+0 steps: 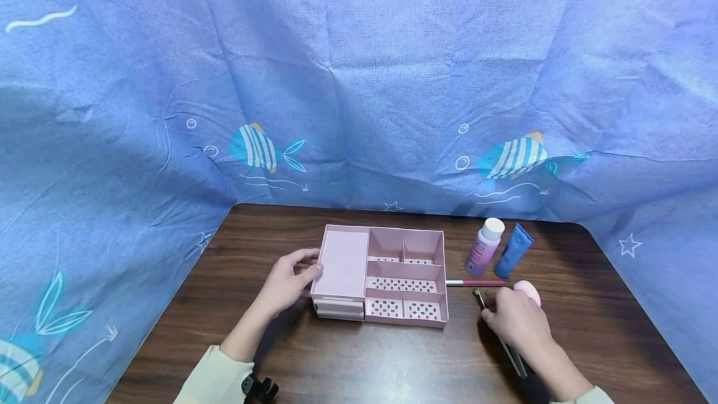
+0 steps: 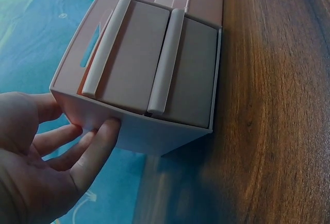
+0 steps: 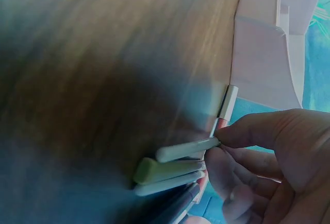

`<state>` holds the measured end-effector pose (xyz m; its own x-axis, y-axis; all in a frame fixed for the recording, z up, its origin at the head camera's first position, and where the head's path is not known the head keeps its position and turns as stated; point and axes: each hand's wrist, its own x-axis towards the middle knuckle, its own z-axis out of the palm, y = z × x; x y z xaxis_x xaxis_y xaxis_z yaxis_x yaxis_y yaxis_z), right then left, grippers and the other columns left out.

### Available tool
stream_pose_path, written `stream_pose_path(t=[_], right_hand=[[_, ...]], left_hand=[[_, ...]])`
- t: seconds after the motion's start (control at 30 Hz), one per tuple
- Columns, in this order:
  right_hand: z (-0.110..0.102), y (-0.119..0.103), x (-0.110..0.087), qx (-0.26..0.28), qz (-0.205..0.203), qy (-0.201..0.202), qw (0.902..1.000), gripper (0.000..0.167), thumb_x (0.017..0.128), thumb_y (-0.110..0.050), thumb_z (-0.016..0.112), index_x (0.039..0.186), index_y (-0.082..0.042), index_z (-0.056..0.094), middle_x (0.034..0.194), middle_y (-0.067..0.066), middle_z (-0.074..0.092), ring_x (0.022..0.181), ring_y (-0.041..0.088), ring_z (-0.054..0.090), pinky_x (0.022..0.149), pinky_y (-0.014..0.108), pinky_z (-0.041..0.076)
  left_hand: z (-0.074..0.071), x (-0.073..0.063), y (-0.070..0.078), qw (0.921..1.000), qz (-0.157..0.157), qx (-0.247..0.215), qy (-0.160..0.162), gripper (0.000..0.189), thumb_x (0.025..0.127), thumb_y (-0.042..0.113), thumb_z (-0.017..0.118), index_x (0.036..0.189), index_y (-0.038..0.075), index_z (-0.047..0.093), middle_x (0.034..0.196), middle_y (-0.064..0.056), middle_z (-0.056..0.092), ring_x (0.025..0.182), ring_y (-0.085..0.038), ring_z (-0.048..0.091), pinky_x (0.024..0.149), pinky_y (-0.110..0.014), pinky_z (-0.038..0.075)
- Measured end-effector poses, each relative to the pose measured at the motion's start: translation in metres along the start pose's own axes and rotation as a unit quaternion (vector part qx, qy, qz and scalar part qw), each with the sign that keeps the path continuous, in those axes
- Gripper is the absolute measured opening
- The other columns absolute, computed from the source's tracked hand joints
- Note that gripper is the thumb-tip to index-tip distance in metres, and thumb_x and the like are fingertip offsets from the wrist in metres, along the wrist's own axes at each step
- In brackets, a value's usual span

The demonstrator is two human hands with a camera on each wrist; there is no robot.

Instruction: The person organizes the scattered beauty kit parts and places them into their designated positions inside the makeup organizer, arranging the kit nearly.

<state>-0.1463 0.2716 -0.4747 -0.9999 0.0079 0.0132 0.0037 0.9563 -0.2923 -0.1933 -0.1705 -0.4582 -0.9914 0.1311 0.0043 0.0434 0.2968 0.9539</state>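
Observation:
A pink organizer box (image 1: 339, 260) with a flat-topped left part and open compartments on the right stands on the table. My left hand (image 1: 287, 282) rests its thumb and fingers against the box's left side. In the left wrist view, that hand (image 2: 56, 154) touches the side wall beside two drawer fronts (image 2: 136, 54). To the right of the box, my right hand (image 1: 515, 320) pinches a slim stick (image 3: 180, 151) between thumb and index finger. Other slim sticks (image 3: 167, 172), olive and pale, lie close alongside it. Its exact kind I cannot tell.
A red and white stick (image 1: 482, 282) lies at the box's right side. Behind it stand a pink bottle (image 1: 481, 254) with a white cap and a blue tube (image 1: 513, 253). A round pink item (image 1: 528, 290) sits beside my right hand. Blue fish-print cloth (image 1: 387, 111) hangs behind the table.

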Motion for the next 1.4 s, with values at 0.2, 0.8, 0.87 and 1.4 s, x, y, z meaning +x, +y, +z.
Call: stream_pose_path(t=[0.2,0.8,0.87,1.4], right_hand=[[-0.002,-0.002,0.002,0.001,-0.004,0.004,1.0,0.006,0.077,-0.021,0.079,0.075,-0.018,0.073,0.064,-0.001,0.062,0.059,0.021,0.053,0.045,0.042,0.043],[-0.019,-0.009,0.022,0.078,-0.054,0.023,0.9952,0.01,0.081,-0.014,0.076,0.089,-0.007,0.075,0.073,-0.001,0.071,0.063,0.013,0.06,0.055,0.034,0.049],[-0.021,-0.011,0.024,0.106,-0.051,0.018,0.9929,0.01,0.083,-0.012,0.074,0.09,-0.005,0.074,0.072,-0.001,0.071,0.058,0.012,0.06,0.052,0.031,0.051],[-0.041,-0.039,0.037,0.271,-0.03,0.002,0.9621,0.025,0.088,-0.006,0.066,0.109,0.005,0.073,0.081,0.011,0.075,0.063,0.015,0.07,0.052,0.03,0.062]], left_hand=[[0.0,-0.001,0.001,1.0,0.001,0.005,-0.008,0.039,0.099,0.009,0.065,0.136,-0.002,0.061,0.116,-0.022,0.064,0.092,-0.022,0.067,0.062,-0.036,0.065],[0.002,-0.004,0.002,1.0,-0.008,-0.002,0.005,0.037,0.1,0.01,0.064,0.137,0.001,0.061,0.117,-0.02,0.063,0.089,-0.02,0.065,0.061,-0.04,0.064],[0.003,-0.004,0.002,0.9999,-0.009,-0.003,0.004,0.038,0.1,0.01,0.064,0.137,0.001,0.061,0.117,-0.02,0.063,0.09,-0.02,0.064,0.06,-0.039,0.064],[0.004,-0.005,0.003,0.9998,-0.013,-0.002,0.012,0.038,0.1,0.009,0.064,0.137,0.001,0.061,0.117,-0.02,0.063,0.091,-0.02,0.064,0.059,-0.039,0.064]])
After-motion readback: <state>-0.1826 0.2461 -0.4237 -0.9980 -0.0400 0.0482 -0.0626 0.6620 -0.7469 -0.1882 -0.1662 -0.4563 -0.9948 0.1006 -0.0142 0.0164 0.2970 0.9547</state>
